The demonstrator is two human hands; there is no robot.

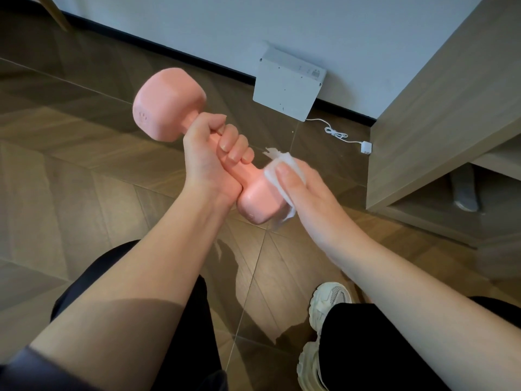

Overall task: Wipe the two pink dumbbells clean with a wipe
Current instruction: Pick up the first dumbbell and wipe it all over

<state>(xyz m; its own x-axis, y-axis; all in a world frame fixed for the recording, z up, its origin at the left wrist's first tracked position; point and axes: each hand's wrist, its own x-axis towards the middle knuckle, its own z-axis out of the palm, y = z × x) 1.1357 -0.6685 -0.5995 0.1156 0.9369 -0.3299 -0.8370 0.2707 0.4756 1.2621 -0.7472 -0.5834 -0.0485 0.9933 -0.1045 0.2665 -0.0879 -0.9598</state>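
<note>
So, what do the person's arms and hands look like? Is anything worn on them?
The left forearm and right forearm are bare. The left hand and right hand wear no gloves, and no rings or watch show. A dark sleeve shows at the left arm's upper end.

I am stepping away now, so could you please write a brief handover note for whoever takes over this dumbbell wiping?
Left hand: fingers curled round the handle of the pink blocky-headed dumbbell, holding it up in the air.
Right hand: holds the white crumpled wipe against the dumbbell's near head, thumb on top.
Done: cannot tell how much of this dumbbell is already clean.
Left: probably the far head and the handle under the left hand, then the second dumbbell, which is not in view.
</note>
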